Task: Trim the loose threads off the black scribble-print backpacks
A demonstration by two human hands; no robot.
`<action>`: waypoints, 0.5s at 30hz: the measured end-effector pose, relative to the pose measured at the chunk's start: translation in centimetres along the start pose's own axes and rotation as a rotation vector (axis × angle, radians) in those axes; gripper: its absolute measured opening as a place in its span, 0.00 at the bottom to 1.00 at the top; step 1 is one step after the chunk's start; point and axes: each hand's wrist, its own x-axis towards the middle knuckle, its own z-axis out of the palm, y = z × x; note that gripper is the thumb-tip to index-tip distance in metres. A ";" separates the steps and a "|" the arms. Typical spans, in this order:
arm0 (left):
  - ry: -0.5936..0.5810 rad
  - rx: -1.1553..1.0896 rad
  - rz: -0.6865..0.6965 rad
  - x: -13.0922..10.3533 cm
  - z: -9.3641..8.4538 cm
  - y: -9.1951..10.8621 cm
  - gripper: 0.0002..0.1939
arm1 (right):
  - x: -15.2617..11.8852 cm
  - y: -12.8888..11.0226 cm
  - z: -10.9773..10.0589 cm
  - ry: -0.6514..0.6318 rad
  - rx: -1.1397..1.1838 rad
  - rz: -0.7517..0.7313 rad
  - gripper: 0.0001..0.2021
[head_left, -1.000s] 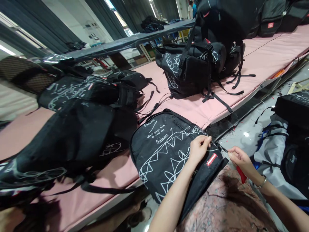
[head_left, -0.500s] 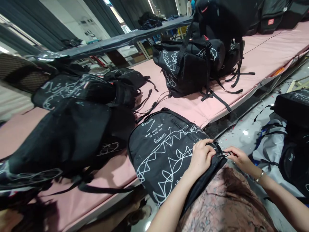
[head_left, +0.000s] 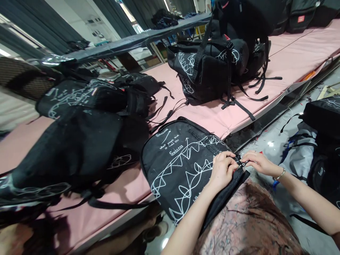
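A black backpack (head_left: 166,173) with white scribbled lines and lettering lies tilted across my lap and the edge of the pink-covered table. At its right edge, my left hand (head_left: 222,169) is closed, fingertips pinching the bag's edge seam. Close beside those fingertips, my right hand (head_left: 259,163) is closed around small dark thread snips (head_left: 242,164), mostly hidden by the fingers. The snips' tip points at the spot the left fingers pinch. Any thread there is too small to make out.
More black backpacks (head_left: 69,148) lie to the left on the pink table (head_left: 289,58), and another backpack (head_left: 209,74) stands farther back with straps hanging. Bags (head_left: 318,156) in black and grey are piled on the right. At the lower left, part of another person (head_left: 16,239) shows.
My right hand has moved up and a little left, nearer the left fingertips, and turned more palm-down over the snips. My left hand stays almost where it was on the backpack's edge.
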 end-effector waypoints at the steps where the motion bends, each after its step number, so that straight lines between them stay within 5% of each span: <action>1: 0.002 0.002 0.000 0.0 0.1 -0.1 0.07 | 0.0 0.2 0.0 -0.010 -0.009 -0.010 0.12; 10: 0.044 -0.090 -0.041 0.2 0.6 -0.2 0.07 | -0.3 1.4 0.6 0.087 -0.092 -0.226 0.09; 15: 0.204 -0.194 -0.050 0.3 -0.9 -1.1 0.10 | -0.5 1.5 0.4 0.111 -0.088 -0.234 0.08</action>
